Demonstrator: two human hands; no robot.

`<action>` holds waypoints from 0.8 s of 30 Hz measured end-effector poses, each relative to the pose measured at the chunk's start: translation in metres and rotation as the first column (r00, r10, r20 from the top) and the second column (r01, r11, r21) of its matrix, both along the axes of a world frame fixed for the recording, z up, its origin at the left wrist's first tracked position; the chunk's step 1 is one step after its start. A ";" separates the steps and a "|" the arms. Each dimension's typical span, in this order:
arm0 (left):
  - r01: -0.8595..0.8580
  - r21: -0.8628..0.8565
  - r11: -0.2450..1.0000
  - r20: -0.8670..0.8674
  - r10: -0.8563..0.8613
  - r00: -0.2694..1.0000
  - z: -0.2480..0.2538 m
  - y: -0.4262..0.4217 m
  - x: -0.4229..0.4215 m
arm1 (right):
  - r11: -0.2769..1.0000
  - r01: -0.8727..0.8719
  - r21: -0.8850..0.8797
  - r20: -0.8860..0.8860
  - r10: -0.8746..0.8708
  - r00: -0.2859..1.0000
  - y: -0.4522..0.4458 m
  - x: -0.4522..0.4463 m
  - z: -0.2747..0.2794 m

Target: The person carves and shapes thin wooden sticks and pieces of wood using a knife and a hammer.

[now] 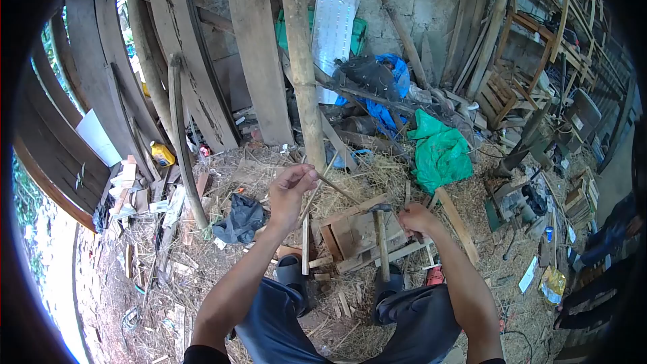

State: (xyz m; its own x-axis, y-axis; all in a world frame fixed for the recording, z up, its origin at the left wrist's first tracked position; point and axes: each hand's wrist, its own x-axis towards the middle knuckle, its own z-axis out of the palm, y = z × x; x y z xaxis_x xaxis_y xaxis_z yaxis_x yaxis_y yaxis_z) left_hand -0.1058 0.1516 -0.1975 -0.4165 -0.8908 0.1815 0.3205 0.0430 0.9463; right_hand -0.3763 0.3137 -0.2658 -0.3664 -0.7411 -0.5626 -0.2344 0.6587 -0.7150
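My left hand [291, 190] is raised above the work spot, thumb and fingers closed. A thin brown stick [339, 188] runs from its fingertips down to the right, apparently pinched there. My right hand [416, 221] is curled closed beside a low wooden block or box [365, 232] between my feet; whatever its fingers hold, if anything, is too small to make out. Left of that hand, a hammer [383, 239] leans against the wood, its head up and its wooden handle pointing down toward my right sandal [389, 286].
Wood scraps and straw litter the ground. A black plastic bag [241, 219] lies to the left, a green plastic sheet [439, 152] ahead. A bamboo post [303, 61] stands in front. At right are a pale plank [458, 226] and another person's leg [610, 232].
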 end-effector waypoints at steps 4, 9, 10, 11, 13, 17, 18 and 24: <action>0.068 -0.119 0.991 0.127 -0.053 0.990 -0.005 0.009 -0.011 | 0.966 -0.089 -0.245 -0.294 0.013 0.956 -0.004 0.022 0.037; 0.109 -0.183 0.977 0.214 -0.068 0.974 -0.017 0.016 -0.024 | 0.811 -0.104 -0.576 -0.248 -0.052 0.967 -0.017 0.045 0.044; 0.140 -0.216 0.966 0.234 -0.088 0.968 -0.021 0.016 -0.025 | 0.784 0.029 -0.620 -0.046 -0.073 0.996 -0.016 0.055 0.055; 0.138 -0.209 0.968 0.234 -0.088 0.968 -0.022 0.018 -0.027 | 0.789 0.028 -0.614 -0.045 -0.071 0.996 -0.016 0.061 0.060; 0.166 -0.284 0.945 0.332 -0.066 0.941 -0.019 0.022 -0.030 | 0.770 -0.059 -0.635 -0.059 0.028 0.998 -0.020 0.070 0.066; 0.154 -0.231 0.961 0.336 -0.069 0.939 -0.025 0.029 -0.038 | 0.734 -0.285 -0.617 -0.471 -0.054 0.881 -0.024 0.079 0.056; 0.146 -0.282 0.948 0.354 -0.039 0.934 -0.023 0.033 -0.040 | 0.738 -0.288 -0.611 -0.471 -0.046 0.881 -0.023 0.082 0.059; 0.157 -0.333 0.930 0.400 -0.011 0.916 -0.026 0.042 -0.044 | 0.772 -0.154 -0.617 -0.322 -0.070 0.944 -0.021 0.099 0.066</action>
State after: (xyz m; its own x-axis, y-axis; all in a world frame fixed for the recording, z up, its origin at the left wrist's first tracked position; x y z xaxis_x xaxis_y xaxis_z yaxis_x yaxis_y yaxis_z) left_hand -0.1503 0.1933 -0.2230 -0.5883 -0.7567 0.2852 -0.0480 0.3847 0.9218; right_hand -0.2774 0.2929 -0.1999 -0.3964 -0.9019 0.1718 -0.5312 0.0727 -0.8441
